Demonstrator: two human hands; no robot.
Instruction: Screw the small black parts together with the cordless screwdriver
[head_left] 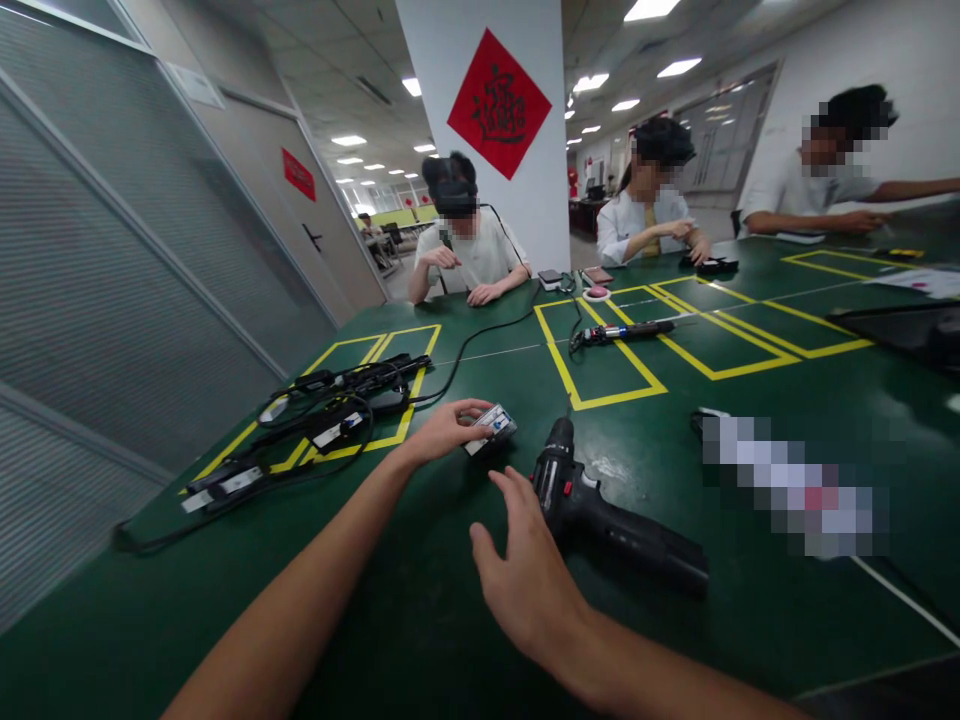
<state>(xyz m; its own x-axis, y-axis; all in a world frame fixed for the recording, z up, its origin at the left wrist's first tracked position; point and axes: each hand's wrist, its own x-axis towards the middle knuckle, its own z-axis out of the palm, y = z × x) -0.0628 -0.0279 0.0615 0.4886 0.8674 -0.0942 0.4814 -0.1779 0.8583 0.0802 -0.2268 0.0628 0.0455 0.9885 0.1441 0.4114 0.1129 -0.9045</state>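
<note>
My left hand (444, 434) has its fingers closed around a small grey and black box (496, 428) with a blue mark on top, tilted just over the green table. What the box contains cannot be made out. My right hand (529, 570) is empty, thumb and fingers apart, a short way nearer to me than the box. Beside its fingertips a black cordless drill (577, 495) with a red button lies on its side, chuck facing away and handle stretching to the right. The right hand partly overlaps the drill's near side.
Black cables and adapters (330, 415) lie in a heap on the left. A slim tool (626, 332) rests within the yellow tape outlines (619, 397). To the right is a blurred-out white object (787, 485). Three people sit across the green table (420, 600).
</note>
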